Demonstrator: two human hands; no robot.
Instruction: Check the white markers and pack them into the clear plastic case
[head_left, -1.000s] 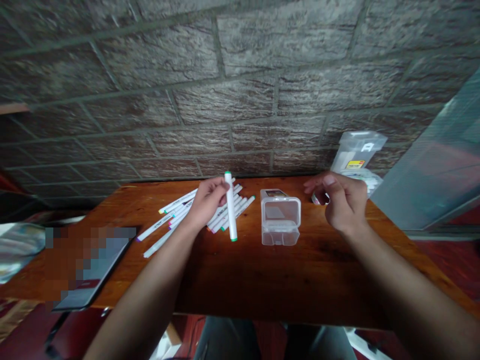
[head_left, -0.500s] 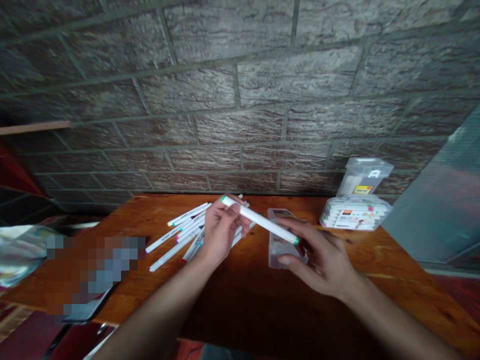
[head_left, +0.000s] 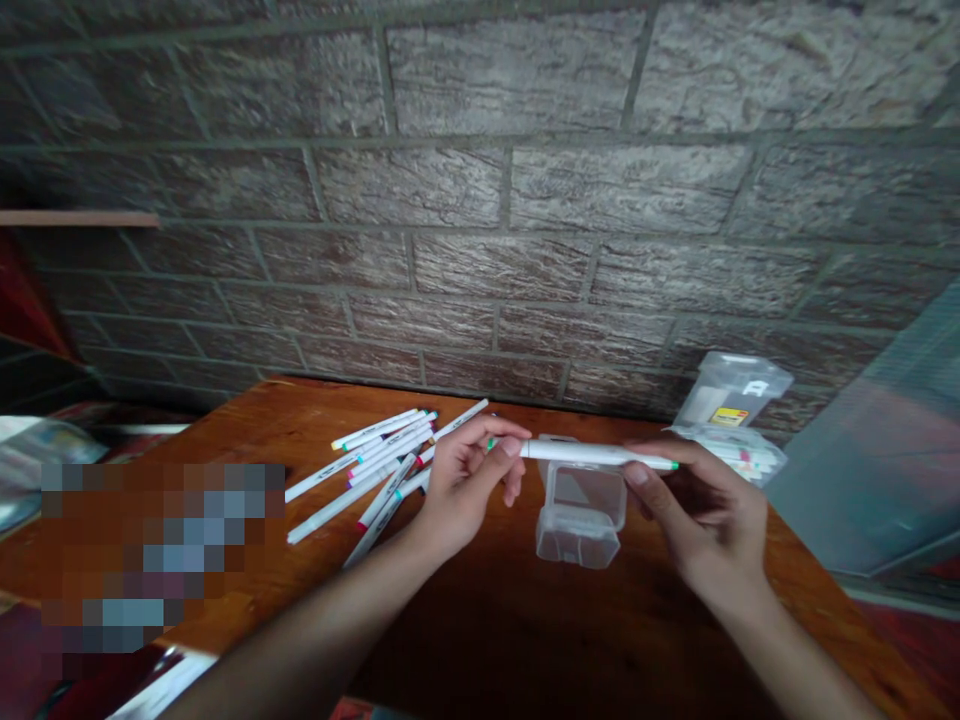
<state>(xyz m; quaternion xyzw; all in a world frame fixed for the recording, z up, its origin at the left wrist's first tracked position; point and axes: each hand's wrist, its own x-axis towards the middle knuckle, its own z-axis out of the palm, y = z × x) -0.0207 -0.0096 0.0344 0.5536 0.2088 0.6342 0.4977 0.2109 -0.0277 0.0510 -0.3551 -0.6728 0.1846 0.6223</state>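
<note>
A white marker [head_left: 577, 453] with green ends is held level between my two hands, above the table. My left hand [head_left: 476, 475] pinches its left end between thumb and fingers. On the other end, the thumb and fingers of my right hand [head_left: 705, 505] are closed, with the green tip showing past them. Beneath the marker, a clear plastic case [head_left: 577, 535] lies on the wooden table. Left of my left hand, several white markers [head_left: 386, 440] with coloured ends are spread in a loose pile, partly hidden by that hand.
At the right back, a clear lidded box [head_left: 739, 390] with a yellow label stands by a clear pack of markers [head_left: 742, 450], partly behind my right hand. A brick wall [head_left: 450, 190] rises behind the table [head_left: 480, 620]. A blurred-out patch covers the left side.
My right hand has closed on the marker's right end, where it was open beside it before. The marker has turned from slanting to nearly level. The camera view has shifted slightly.
</note>
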